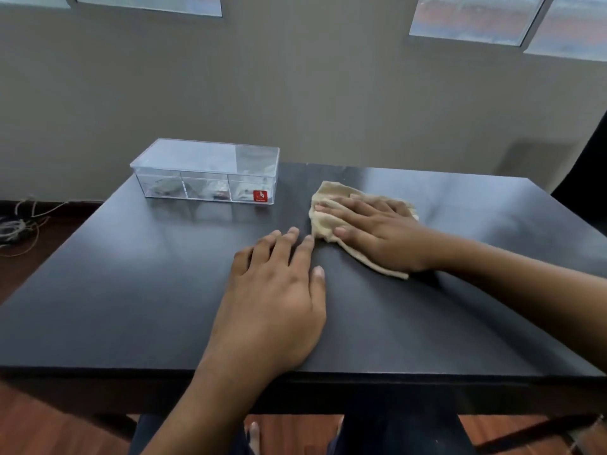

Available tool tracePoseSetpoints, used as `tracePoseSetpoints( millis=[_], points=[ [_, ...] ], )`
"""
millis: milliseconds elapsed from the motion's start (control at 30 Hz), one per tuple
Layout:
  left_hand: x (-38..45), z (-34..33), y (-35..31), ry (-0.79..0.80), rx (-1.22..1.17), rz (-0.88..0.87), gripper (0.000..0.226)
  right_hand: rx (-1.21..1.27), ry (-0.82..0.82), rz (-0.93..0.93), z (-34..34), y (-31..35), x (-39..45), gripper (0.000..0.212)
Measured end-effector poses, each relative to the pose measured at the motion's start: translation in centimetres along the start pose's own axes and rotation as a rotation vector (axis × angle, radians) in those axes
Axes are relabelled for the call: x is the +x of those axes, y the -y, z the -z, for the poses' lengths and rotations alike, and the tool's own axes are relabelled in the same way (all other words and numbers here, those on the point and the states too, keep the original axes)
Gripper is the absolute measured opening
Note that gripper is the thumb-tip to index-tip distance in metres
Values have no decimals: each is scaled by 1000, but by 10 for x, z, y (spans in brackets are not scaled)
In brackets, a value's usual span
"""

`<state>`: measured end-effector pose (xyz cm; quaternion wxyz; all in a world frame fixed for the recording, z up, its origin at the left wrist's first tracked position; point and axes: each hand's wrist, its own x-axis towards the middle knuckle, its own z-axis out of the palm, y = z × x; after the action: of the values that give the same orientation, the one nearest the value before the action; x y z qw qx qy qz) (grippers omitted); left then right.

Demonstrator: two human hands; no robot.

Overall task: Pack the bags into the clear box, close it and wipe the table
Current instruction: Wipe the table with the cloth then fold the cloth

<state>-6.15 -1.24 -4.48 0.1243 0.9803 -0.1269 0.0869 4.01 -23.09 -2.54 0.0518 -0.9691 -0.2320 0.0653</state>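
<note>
The clear box (206, 174) stands at the back left of the black table (131, 290) with its lid on. It has three compartments with small bags inside and a red sticker on the front right. A beige cloth (331, 198) lies right of the box. My right hand (374, 231) presses flat on the cloth, fingers spread and pointing left. My left hand (279, 290) rests flat on the table near the front middle, holding nothing, its fingertips close to the cloth's left edge.
A grey wall stands just behind the table. A tangle of cords (19, 224) lies on the wooden floor at the left. A dark chair edge (588, 178) shows at the far right. My legs are under the table's front edge.
</note>
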Motion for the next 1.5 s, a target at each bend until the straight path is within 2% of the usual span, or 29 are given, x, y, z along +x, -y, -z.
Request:
tracePoseSetpoints(
  millis=[267,467,600,700,867,1000,1133,1267,1333,1500],
  points=[
    [2,1,-1,35,4,-2,63,-2,-23,-104,22,-22,120,56],
    [3,1,1,-7,-32,5,52,2,-36,-193,25,-9,134,61],
    [6,-3,12,-112,-74,76,46,3,-57,-174,18,3,107,60],
    [7,-5,16,-127,-83,114,45,7,-61,-149,13,15,72,59],
    [5,-2,17,-113,-99,83,47,21,-43,-122,0,43,6,59],
    [2,3,27,-100,-159,-4,43,30,-62,-113,-16,80,-50,57],
    [-4,13,47,-90,-427,-116,42,14,-118,-54,-31,114,-110,56],
    [-10,15,45,-63,-335,-177,38,44,-108,13,-31,100,-153,51],
    [-11,15,40,-34,-255,-186,43,67,-85,-43,-26,75,-157,50],
    [-4,10,32,-16,-224,-225,40,90,-42,-394,-7,-14,-124,51]
  ],
)
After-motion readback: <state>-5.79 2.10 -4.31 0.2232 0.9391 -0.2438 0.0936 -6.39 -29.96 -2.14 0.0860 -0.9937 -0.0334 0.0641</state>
